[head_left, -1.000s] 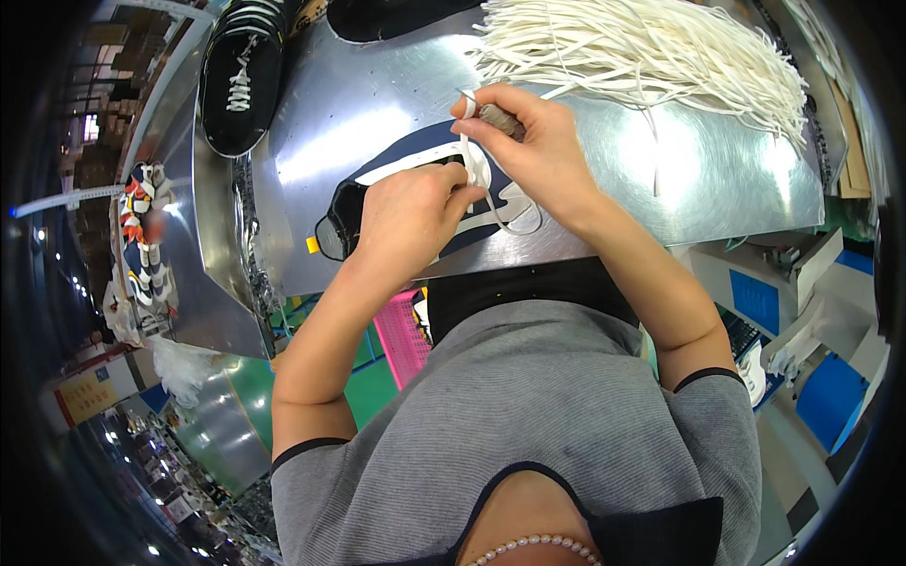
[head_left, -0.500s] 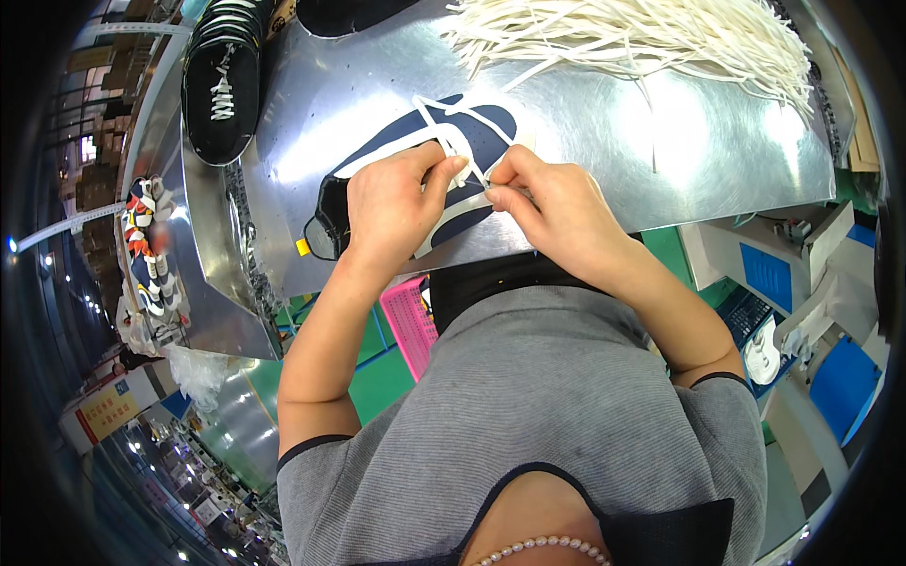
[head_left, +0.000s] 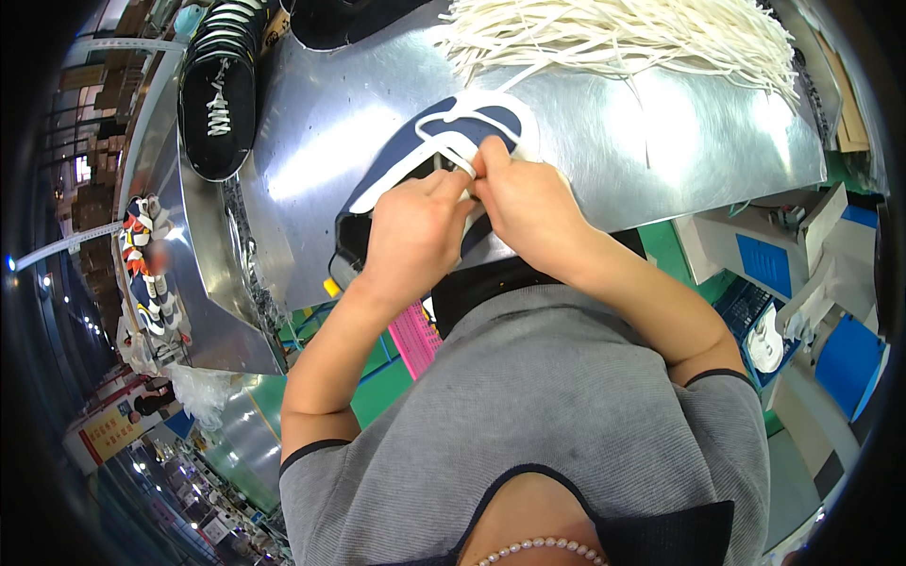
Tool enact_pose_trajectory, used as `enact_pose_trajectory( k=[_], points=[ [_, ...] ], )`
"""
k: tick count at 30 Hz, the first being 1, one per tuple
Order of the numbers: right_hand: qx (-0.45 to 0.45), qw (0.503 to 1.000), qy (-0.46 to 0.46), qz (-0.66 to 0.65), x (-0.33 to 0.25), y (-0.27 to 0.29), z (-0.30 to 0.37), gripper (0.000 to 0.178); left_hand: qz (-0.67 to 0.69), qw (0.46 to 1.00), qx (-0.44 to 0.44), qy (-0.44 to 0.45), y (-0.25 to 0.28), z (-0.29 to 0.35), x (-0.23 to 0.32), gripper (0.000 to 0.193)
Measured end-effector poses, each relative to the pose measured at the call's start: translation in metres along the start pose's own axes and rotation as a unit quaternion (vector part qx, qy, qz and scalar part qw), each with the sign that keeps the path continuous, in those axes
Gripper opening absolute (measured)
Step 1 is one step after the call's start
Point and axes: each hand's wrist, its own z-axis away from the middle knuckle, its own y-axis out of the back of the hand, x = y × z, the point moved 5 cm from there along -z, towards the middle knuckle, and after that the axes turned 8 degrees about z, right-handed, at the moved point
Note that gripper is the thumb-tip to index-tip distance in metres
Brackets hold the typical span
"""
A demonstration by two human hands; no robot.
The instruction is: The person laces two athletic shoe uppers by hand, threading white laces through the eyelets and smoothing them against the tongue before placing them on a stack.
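A navy and white shoe (head_left: 404,151) lies on the metal tabletop, its toe end pointing away to the right and its dark heel opening nearest my left wrist. A loose white shoelace (head_left: 484,115) loops over its front. My left hand (head_left: 420,226) is closed on the white eyelet edge, its fingertips meeting those of my right hand. My right hand (head_left: 528,203) pinches the shoelace at the eyelets, thumb and forefinger pressed together. The exact eyelet and the lace tip are hidden behind the fingers.
A heap of white laces (head_left: 623,42) lies at the table's far right. Nested black shoes (head_left: 219,113) stand at the far left, with another dark shoe (head_left: 349,19) at the back. Below the table edge is a pink basket (head_left: 415,340); a blue crate (head_left: 746,316) sits to the right.
My hands have come closer together, the right fingers moving left and up to the eyelets. The shoe has shifted slightly right, and its lace now forms a rounder loop.
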Motion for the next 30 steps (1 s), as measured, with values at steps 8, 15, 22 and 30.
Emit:
enact_pose_trajectory(
  k=[8,15,22,30],
  points=[
    [-0.049,0.997,0.049,-0.018,-0.003,0.065,0.033,0.015,-0.167,0.985,0.038,-0.02,0.01,0.028,0.008,0.021],
    [0.002,0.938,-0.126,-0.322,0.054,0.074,-0.013,0.035,-0.187,0.96,0.126,-0.164,0.01,0.037,0.024,0.031],
    [0.078,0.948,-0.023,-0.307,0.02,0.054,-0.015,0.049,0.402,0.852,-0.166,0.292,0.014,0.052,-0.043,0.054],
    [0.105,0.964,-0.037,-0.243,0.021,0.042,-0.009,0.044,0.526,0.716,-0.161,0.43,-0.011,0.034,-0.042,0.028]
  ],
)
